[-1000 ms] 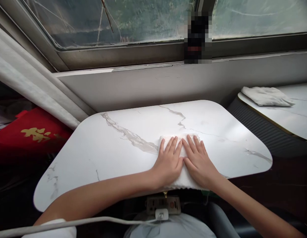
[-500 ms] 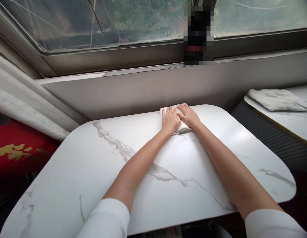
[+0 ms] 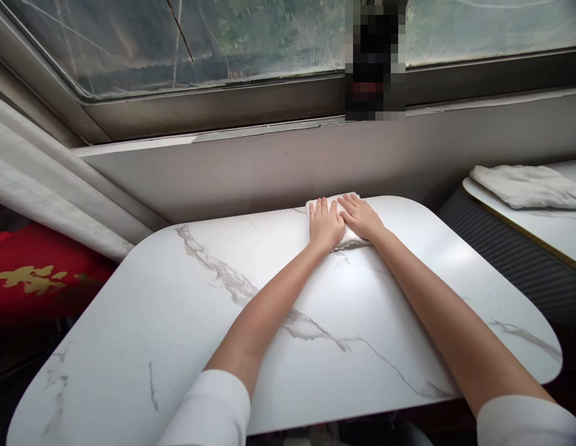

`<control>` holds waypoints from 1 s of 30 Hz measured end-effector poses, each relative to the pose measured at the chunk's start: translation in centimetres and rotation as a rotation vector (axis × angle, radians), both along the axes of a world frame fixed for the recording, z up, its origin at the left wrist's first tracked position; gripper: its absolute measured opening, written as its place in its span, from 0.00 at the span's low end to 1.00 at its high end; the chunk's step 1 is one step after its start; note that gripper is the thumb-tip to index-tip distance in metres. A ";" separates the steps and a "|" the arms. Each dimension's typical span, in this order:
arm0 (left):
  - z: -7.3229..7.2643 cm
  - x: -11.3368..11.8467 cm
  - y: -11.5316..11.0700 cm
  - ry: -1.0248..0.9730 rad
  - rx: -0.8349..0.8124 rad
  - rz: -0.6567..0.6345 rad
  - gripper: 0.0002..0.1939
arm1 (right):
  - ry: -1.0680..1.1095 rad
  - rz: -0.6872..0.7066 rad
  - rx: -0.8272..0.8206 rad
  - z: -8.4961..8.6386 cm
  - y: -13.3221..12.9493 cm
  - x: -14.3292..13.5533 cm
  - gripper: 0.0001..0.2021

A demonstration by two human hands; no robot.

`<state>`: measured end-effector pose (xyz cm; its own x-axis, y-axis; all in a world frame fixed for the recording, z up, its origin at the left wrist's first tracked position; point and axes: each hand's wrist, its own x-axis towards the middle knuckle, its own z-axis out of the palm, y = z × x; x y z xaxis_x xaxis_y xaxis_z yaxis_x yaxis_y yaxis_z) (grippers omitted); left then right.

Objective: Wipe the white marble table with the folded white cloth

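A folded white cloth (image 3: 350,240) lies at the far edge of a white marble-patterned table (image 3: 176,297). My left hand (image 3: 326,226) rests flat on the cloth's left part, fingers spread and pointing away from me. On its right part lies my right hand (image 3: 361,217), palm down, its fingers stretched out and pointing up and to the left. The two hands are side by side, thumbs near each other. Much of the cloth is hidden under them.
Beyond the table are a grey wall (image 3: 251,176) and a window. A second table (image 3: 560,232) at the right bears another white cloth (image 3: 524,186). At the left are a pale curtain (image 3: 60,179) and a red cloth with gold marks (image 3: 83,266).
Both hands and the cloth have shifted slightly to the right in view. The tables and the red cloth also appear a little further right, as the view has moved slightly.
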<state>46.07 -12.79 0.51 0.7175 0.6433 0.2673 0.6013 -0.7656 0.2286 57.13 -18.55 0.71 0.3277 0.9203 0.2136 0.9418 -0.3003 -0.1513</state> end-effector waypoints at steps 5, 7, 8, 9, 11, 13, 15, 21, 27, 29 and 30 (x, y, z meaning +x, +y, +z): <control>0.0 -1.8 -3.9 0.000 0.019 -0.044 0.25 | -0.033 0.015 -0.025 0.0 -4.5 -1.7 0.26; 0.0 -3.0 -6.0 0.001 0.023 -0.076 0.26 | -0.046 0.021 -0.026 -0.2 -6.9 -2.7 0.26; 0.0 -3.6 -7.1 0.003 0.021 -0.095 0.26 | -0.051 0.025 -0.026 -0.2 -8.2 -3.2 0.26; 0.0 -4.3 -8.2 0.006 0.018 -0.118 0.26 | -0.054 0.028 -0.026 -0.3 -9.5 -3.8 0.26; 0.1 -5.6 -10.5 0.009 0.014 -0.165 0.27 | -0.055 0.025 -0.029 -0.4 -12.4 -4.9 0.26; 0.2 -6.8 -12.9 0.013 0.011 -0.223 0.27 | -0.055 0.011 -0.033 -0.5 -15.2 -6.0 0.27; 0.5 -7.8 -15.1 0.020 0.001 -0.283 0.28 | -0.055 0.001 -0.036 -0.7 -18.1 -6.9 0.27; 1.4 -9.3 -19.8 0.101 -0.007 -0.430 0.30 | -0.022 -0.040 -0.052 -1.1 -24.8 -8.2 0.28; 1.8 -9.2 -19.9 0.148 0.043 -0.517 0.31 | 0.079 -0.139 -0.186 0.0 -25.4 -8.5 0.28; 1.7 -8.4 -18.8 0.159 0.037 -0.543 0.31 | 0.100 -0.230 -0.225 0.4 -24.0 -8.3 0.28; 1.6 -7.9 -18.1 0.163 0.030 -0.557 0.31 | 0.108 -0.278 -0.240 0.5 -23.1 -8.0 0.28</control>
<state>38.21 -30.93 2.11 0.9790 0.1511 0.1370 0.1320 -0.9814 0.1396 49.10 -41.62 1.20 0.5806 0.8129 -0.0462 0.8020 -0.5808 -0.1393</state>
